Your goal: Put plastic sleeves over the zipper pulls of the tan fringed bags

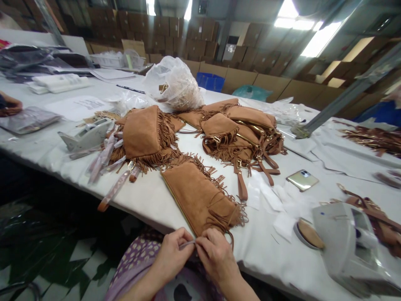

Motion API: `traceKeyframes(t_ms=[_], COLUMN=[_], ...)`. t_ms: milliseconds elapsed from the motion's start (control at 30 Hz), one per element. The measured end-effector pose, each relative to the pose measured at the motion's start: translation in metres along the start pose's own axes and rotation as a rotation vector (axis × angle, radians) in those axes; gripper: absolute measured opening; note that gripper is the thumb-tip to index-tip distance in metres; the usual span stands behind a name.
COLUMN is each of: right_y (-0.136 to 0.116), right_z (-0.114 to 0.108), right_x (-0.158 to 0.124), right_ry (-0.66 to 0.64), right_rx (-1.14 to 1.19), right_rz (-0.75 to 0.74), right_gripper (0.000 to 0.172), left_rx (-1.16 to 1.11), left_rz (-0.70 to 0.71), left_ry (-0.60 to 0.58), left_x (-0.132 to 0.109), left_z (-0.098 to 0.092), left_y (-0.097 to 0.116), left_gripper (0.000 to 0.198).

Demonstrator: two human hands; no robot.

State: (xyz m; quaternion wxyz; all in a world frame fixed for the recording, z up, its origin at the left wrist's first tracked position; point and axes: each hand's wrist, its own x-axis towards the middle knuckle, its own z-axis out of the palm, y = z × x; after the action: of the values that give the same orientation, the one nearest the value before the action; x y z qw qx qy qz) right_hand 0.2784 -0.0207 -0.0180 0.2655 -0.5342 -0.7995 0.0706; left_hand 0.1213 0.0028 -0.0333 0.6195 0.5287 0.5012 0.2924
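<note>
A brown suede pouch with fringe lies at the table's front edge, a gold-coloured zip along its left side. At its near corner my left hand is closed in a pinch on a thin pale strip. My right hand is also pinched, its fingertips meeting the left ones by that corner; what lies between them is hidden. Beyond are a fringed pouch stack with wrapped wrist straps, and a pile of similar pouches with gold zips and brown straps.
A grey tape dispenser stands left, and another grey dispenser right. A phone and white paper scraps lie right of the pouches. A stuffed plastic bag sits behind. Another person's hand shows far left.
</note>
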Motion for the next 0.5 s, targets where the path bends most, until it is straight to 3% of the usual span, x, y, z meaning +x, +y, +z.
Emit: traceKeyframes(t_ms=[167, 267, 433, 500], right_y=[0.002, 0.008, 0.018, 0.021], right_z=[-0.007, -0.010, 0.002, 0.009], right_x=[-0.007, -0.014, -0.030, -0.035], right_ry=[-0.051, -0.068, 0.056, 0.104], right_rx=[0.019, 0.007, -0.098, -0.135], right_rz=[-0.111, -0.180, -0.206, -0.213], right_gripper=[0.025, 0.033, 0.038, 0.037], left_rx=[-0.379, -0.541, -0.599, -0.566], left_rz=[-0.293, -0.354, -0.429, -0.468], left_ry=[-0.019, -0.056, -0.051, -0.117], left_x=[0.002, 0.000, -0.003, -0.003], left_z=[0.004, 0.003, 0.004, 0.003], left_y=[0.000, 0.006, 0.004, 0.001], left_gripper=[0.027, 0.033, 0.041, 0.043])
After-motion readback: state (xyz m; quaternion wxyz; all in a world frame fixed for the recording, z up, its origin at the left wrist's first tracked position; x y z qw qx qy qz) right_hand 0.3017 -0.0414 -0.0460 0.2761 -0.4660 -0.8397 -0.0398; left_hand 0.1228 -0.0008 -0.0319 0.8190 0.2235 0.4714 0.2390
